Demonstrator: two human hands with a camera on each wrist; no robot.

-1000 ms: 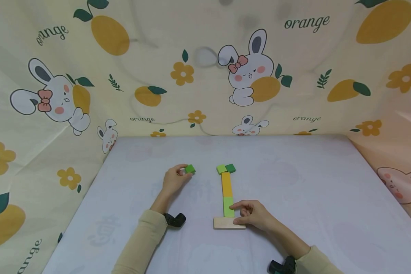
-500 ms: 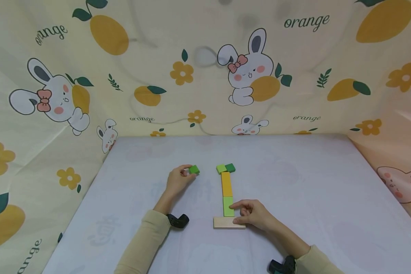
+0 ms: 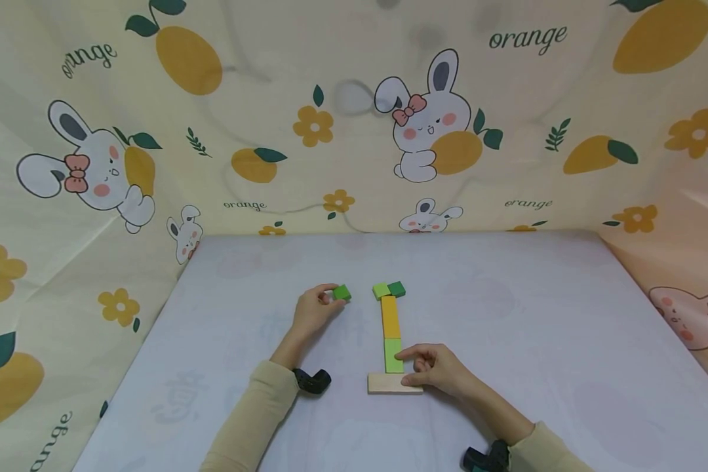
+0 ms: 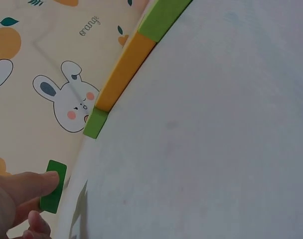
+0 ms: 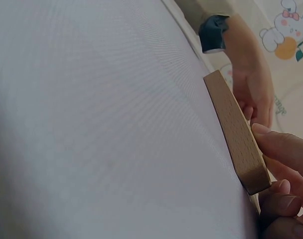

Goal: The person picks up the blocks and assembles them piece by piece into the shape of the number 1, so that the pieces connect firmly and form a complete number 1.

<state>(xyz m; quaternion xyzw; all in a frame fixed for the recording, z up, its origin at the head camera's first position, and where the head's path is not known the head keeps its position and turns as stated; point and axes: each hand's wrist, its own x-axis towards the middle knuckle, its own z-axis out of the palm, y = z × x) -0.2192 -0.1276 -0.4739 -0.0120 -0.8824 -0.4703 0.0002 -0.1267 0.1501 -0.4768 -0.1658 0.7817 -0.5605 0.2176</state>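
In the head view my left hand pinches a green block between thumb and fingertips, left of a line of blocks. The same green block shows in the left wrist view. The line has a light green block and a dark green block at its far end, a long yellow block, another light green block and a plain wooden block crosswise at the near end. My right hand touches the near light green block with its index finger and the wooden block with its thumb.
A white cloth covers the table. Behind it hangs a cream backdrop printed with rabbits and oranges. Each wrist wears a black device, such as the left wrist device.
My left hand has moved steadily right with the green block, nearer to the far end of the line. The right hand and the line of blocks have stayed in place.
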